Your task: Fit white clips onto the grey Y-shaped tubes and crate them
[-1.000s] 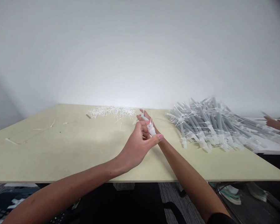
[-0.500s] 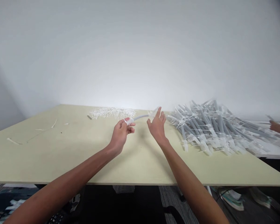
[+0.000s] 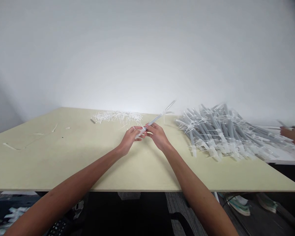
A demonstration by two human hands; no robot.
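Your left hand point(image 3: 128, 141) and right hand point(image 3: 159, 137) are clamping fingers point(image 3: 155, 126) on one tube point(image 3: 161, 115); that tied pile's point(image 3: 229, 129) looking done, this one isn't.

Soft light brightens the wall point(image 3: 147, 62), the tabletop point(image 3: 56, 160) carries faint shadows, and fine details blur.

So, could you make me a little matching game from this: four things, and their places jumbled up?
Things:
1. Single grey tube
2. Pile of tubes
3. Heap of thin white strips
4. Shoes

Places:
A. On the table, beyond the left hand
B. Below table height, lower right
C. Held in the left hand and right hand
D. To the right of both hands

Pairs: 1-C, 2-D, 3-A, 4-B
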